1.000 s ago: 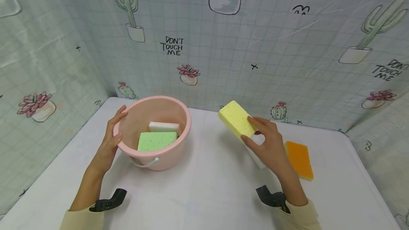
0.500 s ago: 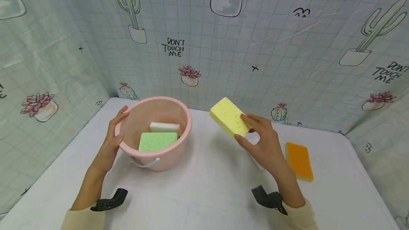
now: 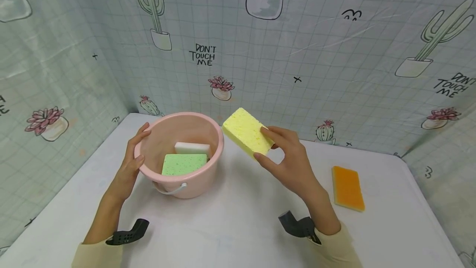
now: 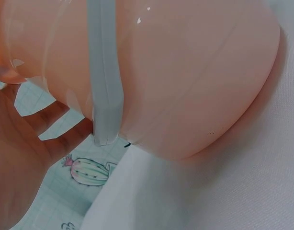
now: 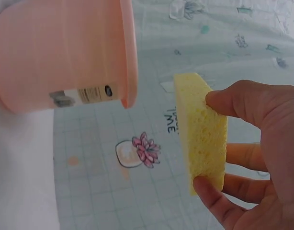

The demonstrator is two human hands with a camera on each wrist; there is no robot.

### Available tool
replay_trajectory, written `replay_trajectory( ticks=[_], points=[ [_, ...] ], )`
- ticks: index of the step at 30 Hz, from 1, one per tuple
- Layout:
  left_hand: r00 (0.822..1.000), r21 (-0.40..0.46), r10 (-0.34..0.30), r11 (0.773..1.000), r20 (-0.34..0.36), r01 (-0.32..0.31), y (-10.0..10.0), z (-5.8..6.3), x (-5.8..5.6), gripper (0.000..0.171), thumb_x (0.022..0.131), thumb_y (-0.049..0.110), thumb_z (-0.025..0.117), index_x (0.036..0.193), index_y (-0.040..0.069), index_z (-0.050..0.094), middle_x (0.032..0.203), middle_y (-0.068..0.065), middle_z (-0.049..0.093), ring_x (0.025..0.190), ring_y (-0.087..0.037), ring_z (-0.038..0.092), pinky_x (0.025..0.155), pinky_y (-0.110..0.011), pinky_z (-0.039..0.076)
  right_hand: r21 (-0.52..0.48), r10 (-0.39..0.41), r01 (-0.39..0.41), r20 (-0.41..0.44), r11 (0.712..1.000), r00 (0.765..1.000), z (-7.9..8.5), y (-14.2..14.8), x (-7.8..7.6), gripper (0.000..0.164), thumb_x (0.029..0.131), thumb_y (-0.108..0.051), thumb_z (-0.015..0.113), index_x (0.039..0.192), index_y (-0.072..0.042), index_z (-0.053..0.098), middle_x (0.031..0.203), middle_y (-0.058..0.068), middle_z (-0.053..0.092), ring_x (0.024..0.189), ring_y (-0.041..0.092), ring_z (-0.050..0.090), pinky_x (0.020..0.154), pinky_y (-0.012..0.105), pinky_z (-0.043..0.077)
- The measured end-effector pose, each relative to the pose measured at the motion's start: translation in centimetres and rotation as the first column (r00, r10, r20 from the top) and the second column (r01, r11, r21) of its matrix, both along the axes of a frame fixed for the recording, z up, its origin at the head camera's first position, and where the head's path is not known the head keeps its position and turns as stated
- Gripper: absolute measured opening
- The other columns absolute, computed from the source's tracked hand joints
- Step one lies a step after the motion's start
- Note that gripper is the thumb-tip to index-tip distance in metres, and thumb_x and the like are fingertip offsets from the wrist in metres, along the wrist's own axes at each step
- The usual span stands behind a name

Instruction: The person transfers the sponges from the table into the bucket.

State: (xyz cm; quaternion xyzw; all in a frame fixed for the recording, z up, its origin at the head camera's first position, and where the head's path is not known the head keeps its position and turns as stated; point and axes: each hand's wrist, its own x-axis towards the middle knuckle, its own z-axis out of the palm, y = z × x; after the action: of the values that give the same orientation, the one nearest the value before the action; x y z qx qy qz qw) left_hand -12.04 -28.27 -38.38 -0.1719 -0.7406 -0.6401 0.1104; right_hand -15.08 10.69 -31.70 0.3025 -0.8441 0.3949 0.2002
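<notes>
From here I count one pink bucket [image 3: 201, 179]; three coloured sponges: yellow sponge [image 3: 245, 131], green sponge [image 3: 184, 164], orange sponge [image 3: 347, 188]; one white block [image 3: 192, 148]; two hands, left hand [image 3: 128, 168] and right hand [image 3: 293, 162]; two black wrist pieces [image 3: 128, 234]; one bench [image 3: 223, 226].

Head view: soft, even light; faint shadows on white table [image 3: 238, 230] rt of pink bucket [image 3: 201, 183]; pale glare streaks on printed backdrop [image 3: 260, 53], upper rt. L wrist: dimmer, greyish, tiny white highlights on bucket, shadow by base. R wrist: hazy, backdrop softish, yellow sponge [image 5: 204, 136] clearer.
</notes>
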Motion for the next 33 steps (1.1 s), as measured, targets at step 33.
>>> replay_trajectory(
  ticks=[33],
  points=[
    [0.999, -0.017, 0.031, 0.999, 0.013, -0.031, 0.3, 0.2, 0.1, 0.059, 0.092, 0.021, 0.036, 0.15, 0.018, 0.025, 0.159, 0.006, 0.005, 0.143, -0.02, 0.006, 0.103, -0.068, 0.003, 0.102, 0.202, -0.205, 0.04, 0.974, 0.979, 1.0, -6.6, -0.9, 0.056, 0.08, -0.022, 0.077, 0.13, -0.005, 0.059, 0.126, 0.005, 0.052, 0.107, 0.015, 0.041, 0.083, 0.028, 0.044]
  ],
)
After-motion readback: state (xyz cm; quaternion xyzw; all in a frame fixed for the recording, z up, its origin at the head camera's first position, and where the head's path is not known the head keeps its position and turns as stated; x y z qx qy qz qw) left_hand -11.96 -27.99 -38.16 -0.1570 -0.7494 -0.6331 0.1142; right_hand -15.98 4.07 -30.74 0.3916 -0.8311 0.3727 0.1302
